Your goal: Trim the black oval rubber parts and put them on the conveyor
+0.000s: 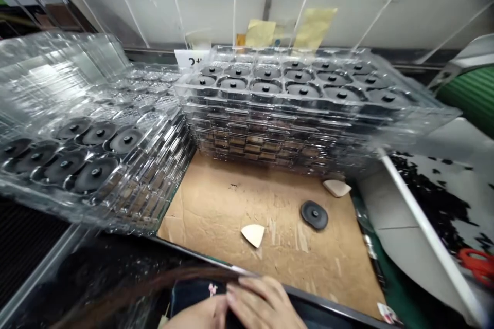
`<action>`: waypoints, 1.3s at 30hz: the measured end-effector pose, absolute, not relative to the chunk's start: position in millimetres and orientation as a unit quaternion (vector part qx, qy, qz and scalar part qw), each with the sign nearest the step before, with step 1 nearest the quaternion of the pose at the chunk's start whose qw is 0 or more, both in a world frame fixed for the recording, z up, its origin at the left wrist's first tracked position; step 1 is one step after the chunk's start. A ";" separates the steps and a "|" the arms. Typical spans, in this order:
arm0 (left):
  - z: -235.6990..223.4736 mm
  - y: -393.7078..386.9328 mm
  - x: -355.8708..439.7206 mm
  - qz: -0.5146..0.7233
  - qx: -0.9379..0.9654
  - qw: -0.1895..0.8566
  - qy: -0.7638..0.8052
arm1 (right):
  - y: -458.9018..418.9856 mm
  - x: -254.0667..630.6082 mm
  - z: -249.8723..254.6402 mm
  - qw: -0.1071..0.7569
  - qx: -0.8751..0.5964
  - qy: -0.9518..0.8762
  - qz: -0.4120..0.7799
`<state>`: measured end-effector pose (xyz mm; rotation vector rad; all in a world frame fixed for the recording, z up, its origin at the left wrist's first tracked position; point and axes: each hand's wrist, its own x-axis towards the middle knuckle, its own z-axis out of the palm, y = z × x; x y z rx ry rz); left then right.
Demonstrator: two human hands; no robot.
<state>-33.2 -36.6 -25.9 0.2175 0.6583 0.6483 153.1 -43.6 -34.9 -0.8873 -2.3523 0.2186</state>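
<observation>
See the left hand point(200, 313) and right hand point(264, 300) meeting low, just by the front edge of the desk point(328, 304), with the right fingers close together and slightly bent towards the left hand; impossible to judge from here any grip on an object between them. Find nearest, on the cardboard point(208, 190), a pale wedge point(253, 235), then a dark oval part point(314, 215) lying flat farther right, and a second pale wedge point(337, 188) near the foot of the rear tray stack point(262, 128). Could sweep the nearer wedge or the dark part aside with a low reach across, for want of anything fencing them in. Could jog the left tray stack point(135, 185), apparently uneven along its edge, and unseat parts from their pockets. Could bump the white bin point(420, 216) and scatter black scraps point(428, 195) among the loose pieces. Cannot make out the left fingers, mostly hidden, or anything below the lower picture edge. Cannot read the white label point(189, 59) beyond a 2 and a partial mark, or count the clear layers through glare and blur
</observation>
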 end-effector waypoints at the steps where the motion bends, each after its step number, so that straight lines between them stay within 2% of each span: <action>1: -25.1 -32.8 -34.0 0.307 0.093 0.892 0.318 | -38.6 155.7 -34.5 0.300 -0.355 -0.882 0.069; 3: -24.5 -23.4 -35.5 0.326 0.063 0.888 0.318 | -27.3 162.2 -36.1 0.289 -0.436 -0.850 0.068; 6: -27.5 -8.0 -37.0 0.430 0.021 0.843 0.322 | -10.7 167.3 -49.2 0.258 -0.565 -0.776 0.114; 8: -31.2 0.0 -36.9 0.480 0.008 0.812 0.332 | -1.5 165.7 -63.9 0.249 -0.599 -0.750 0.128; 15: -38.5 11.7 -29.9 0.517 -0.015 0.776 0.362 | 21.3 162.5 -92.2 0.261 -0.584 -0.744 0.195; 25: -62.9 19.7 -16.3 0.540 -0.004 0.699 0.469 | 53.0 146.8 -41.8 0.269 -0.585 -0.667 0.375; 39: -62.0 20.0 -15.4 0.523 -0.016 0.711 0.469 | 44.7 121.7 -35.0 0.262 -0.537 -0.668 0.445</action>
